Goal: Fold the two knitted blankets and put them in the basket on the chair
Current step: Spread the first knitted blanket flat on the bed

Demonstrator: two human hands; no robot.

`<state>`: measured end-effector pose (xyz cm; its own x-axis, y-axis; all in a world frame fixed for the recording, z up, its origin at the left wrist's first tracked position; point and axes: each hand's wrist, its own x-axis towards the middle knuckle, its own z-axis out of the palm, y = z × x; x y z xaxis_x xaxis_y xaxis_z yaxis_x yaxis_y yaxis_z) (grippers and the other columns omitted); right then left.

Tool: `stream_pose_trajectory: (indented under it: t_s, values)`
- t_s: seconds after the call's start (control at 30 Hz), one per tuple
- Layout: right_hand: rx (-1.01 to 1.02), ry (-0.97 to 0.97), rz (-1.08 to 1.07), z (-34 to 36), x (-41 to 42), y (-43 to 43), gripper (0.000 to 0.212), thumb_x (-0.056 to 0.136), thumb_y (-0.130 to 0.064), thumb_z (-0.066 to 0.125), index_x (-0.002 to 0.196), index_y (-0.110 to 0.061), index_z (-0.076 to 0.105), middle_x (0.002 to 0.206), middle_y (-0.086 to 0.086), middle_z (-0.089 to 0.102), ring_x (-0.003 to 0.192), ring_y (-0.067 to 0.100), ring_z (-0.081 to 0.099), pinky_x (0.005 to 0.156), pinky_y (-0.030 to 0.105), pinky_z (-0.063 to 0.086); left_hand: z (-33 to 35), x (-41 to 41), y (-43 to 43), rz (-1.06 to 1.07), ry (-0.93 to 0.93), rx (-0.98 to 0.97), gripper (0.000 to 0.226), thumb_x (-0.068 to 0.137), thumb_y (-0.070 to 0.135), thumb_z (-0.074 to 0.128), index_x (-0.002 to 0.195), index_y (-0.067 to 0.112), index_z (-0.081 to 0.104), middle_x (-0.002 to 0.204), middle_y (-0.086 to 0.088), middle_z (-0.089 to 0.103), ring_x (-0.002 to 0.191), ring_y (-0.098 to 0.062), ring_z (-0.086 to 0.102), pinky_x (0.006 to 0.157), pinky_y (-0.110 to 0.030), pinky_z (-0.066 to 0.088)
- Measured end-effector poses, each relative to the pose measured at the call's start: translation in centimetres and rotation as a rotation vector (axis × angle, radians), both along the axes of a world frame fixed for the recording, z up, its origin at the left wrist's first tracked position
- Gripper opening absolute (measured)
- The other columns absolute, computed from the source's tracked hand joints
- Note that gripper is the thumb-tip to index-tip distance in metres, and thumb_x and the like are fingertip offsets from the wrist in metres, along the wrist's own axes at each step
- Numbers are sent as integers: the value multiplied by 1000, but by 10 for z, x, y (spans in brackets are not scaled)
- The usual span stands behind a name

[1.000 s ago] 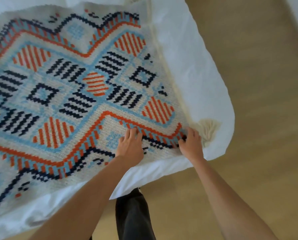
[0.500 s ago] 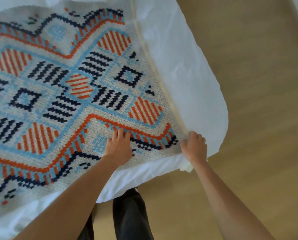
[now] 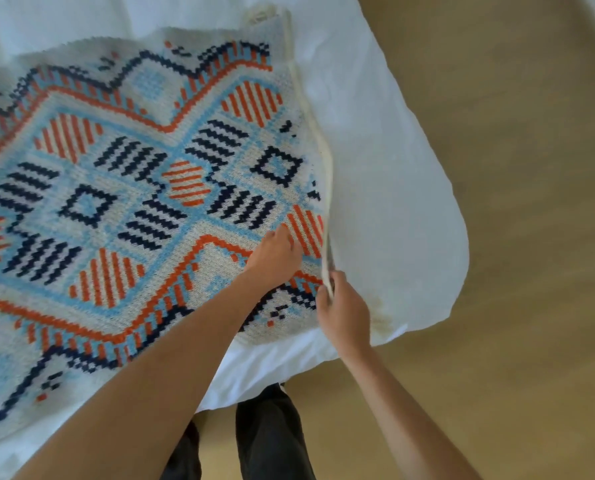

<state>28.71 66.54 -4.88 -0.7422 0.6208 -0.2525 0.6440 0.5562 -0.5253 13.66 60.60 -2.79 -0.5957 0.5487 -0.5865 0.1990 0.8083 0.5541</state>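
Right hand [image 3: 344, 311] is pinching the blanket [image 3: 143, 188] by its cream edge [image 3: 323, 161], holding it raised off the white sheet [image 3: 393, 202]. Left hand [image 3: 275, 254], just left of that grip, is pressing on the blanket; can't tell if its fingers are curling. The blanket is lying spread out, stretching away and left from the grip, with the sheet showing to its right.

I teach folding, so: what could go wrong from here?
The right hand pinches the blanket only at its cream edge near one corner, so the fold may come out crooked. The left hand rests on the blanket and might pin it as the edge lifts. The white sheet underneath could drag along.
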Motion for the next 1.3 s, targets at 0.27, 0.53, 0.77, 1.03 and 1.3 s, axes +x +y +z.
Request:
stream_pose_trajectory:
  t_s: [0.27, 0.53, 0.77, 1.03, 1.3]
  values:
    - [-50, 130, 194, 26, -37, -134, 7, 89, -16, 49, 93, -14, 54, 76, -3, 59, 58, 14, 60, 45, 24, 44, 37, -73, -29, 404, 72, 128, 16, 99, 23, 39, 107, 10, 40, 79, -3, 52, 59, -12, 49, 44, -25, 39]
    - [-144, 89, 266, 23, -65, -241, 18, 94, -21, 45, 109, -15, 53, 92, -1, 63, 74, 16, 65, 59, 23, 48, 31, -139, -145, 532, 162, 12, 20, 99, 12, 32, 106, 3, 48, 71, -3, 44, 55, -14, 42, 42, -26, 29]
    - [-179, -21, 257, 22, -110, -345, 15, 96, -24, 44, 106, -17, 51, 91, -1, 64, 77, 17, 66, 62, 28, 49, 19, -187, -272, 520, 114, -10, 20, 99, 11, 33, 80, 9, 41, 69, -6, 43, 52, -15, 37, 42, -25, 28]
    - [-133, -118, 233, 21, -125, -442, 10, 98, -28, 39, 91, -22, 42, 69, -7, 57, 58, 13, 61, 40, 8, 19, 4, -218, -396, 582, 63, -54, 13, 98, 9, 36, 95, 7, 49, 70, -3, 48, 57, -13, 45, 44, -24, 32]
    - [-192, -118, 315, 14, -126, -495, 26, 99, -28, 39, 120, -15, 49, 95, 4, 67, 83, 22, 65, 60, 24, 35, -1, -210, -445, 644, 63, -51, 17, 99, 11, 35, 99, 7, 51, 70, -3, 48, 56, -13, 44, 44, -25, 32]
